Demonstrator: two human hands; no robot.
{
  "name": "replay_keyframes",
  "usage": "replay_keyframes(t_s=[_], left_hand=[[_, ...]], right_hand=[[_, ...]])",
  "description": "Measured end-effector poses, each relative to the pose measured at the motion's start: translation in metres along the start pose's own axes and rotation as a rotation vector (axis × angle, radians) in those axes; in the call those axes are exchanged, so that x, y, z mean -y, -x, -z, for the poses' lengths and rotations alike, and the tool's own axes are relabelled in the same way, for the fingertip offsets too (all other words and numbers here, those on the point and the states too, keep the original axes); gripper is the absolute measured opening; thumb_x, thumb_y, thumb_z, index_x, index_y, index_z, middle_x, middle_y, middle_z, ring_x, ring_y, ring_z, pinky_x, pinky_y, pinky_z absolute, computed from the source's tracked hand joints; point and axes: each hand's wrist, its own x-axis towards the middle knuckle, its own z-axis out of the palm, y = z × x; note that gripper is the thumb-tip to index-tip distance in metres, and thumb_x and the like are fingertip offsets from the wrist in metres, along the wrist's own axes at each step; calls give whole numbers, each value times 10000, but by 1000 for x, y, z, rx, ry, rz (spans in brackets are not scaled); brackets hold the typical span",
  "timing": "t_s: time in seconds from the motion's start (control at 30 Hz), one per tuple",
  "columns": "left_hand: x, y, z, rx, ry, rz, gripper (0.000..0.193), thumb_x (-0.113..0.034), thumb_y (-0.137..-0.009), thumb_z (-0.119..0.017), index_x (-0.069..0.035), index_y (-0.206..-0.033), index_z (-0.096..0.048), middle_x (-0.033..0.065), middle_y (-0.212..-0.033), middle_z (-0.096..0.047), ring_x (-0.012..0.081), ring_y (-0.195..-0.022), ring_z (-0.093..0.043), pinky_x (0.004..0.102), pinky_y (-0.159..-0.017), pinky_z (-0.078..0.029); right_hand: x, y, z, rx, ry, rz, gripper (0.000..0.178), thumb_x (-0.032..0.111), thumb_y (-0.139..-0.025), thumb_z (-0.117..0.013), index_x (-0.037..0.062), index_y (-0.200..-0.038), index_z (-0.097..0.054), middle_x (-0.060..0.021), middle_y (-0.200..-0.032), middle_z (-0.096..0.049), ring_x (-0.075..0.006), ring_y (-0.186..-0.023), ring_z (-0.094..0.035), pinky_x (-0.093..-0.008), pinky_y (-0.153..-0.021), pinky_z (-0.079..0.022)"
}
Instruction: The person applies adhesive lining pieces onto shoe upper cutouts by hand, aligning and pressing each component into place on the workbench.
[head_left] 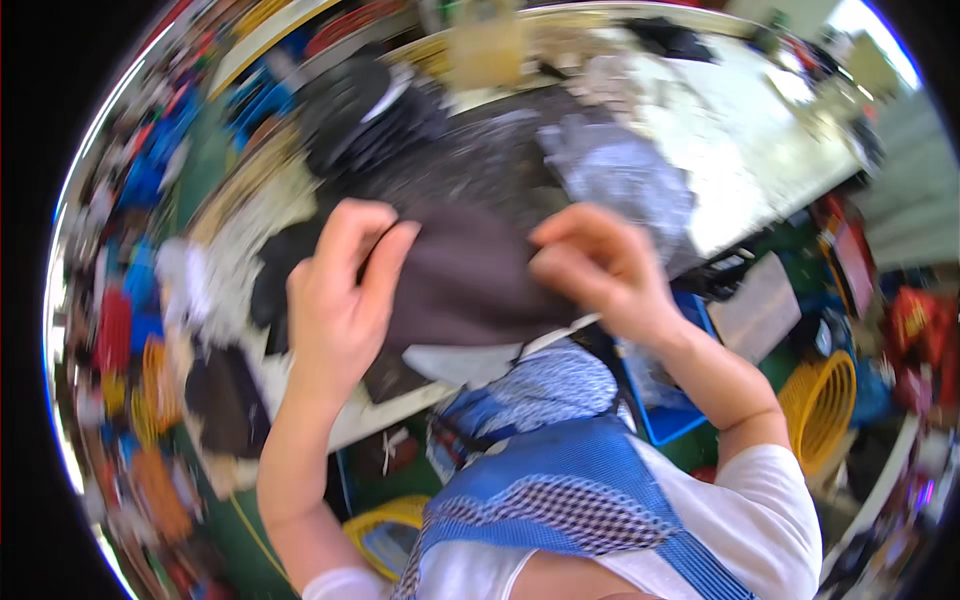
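Now we are gripping a dark brown cloth (465, 275) at the desk (745, 150) edge, left hand (340, 300) clamped at 9 o'clock, right hand (595, 265) pinching at 3 o'clock; spreading it flat seems next, needing 2 steady pulls.

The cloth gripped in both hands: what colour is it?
Dark brown cloth, plain and unpatterned; head view shows it best.

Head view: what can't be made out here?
- Left hand fingertips: hidden behind the dark cloth they grip.
- Right hand fingertips: curled under; blur hides the pinch.
- Grey patterned fabric: print smeared by blur.
- Table clutter at the far edge: too blurred to identify.
- Yellow basket: contents unclear.
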Motion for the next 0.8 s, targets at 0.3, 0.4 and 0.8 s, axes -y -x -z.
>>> replay_keyframes(t_s=[0.3, 0.4, 0.8], left_hand=[[44, 0, 10, -26, 175, -9, 600, -191, -764, -836, -50, -1252, -516, 95, -1083, -661, 194, -960, -636, 354, -854, -495], [10, -44, 6, 447, 188, -244, 772, -112, -691, -839, -33, -1375, -488, 112, -1216, -633, 226, -1126, -606, 353, -968, -470], [2, -79, -5, 679, 573, 176, 295, -256, -970, -645, -14, -1134, -682, -10, -957, -702, 45, -866, -613, 232, -787, -504]], right_hand=[[46, -70, -25, 215, 642, 729, 64, 78, -864, -670, 73, -927, -668, -81, -680, -625, -212, -546, -606, -328, -504, -446], [77, -78, -22, 443, 927, 876, 86, 88, -827, -672, 79, -913, -667, -109, -739, -651, -311, -611, -618, -379, -549, -489], [14, -53, 18, 380, -716, 60, 813, 417, -828, -714, 8, -1448, -384, -109, -1130, -639, -179, -1056, -618, -318, -883, -512]])
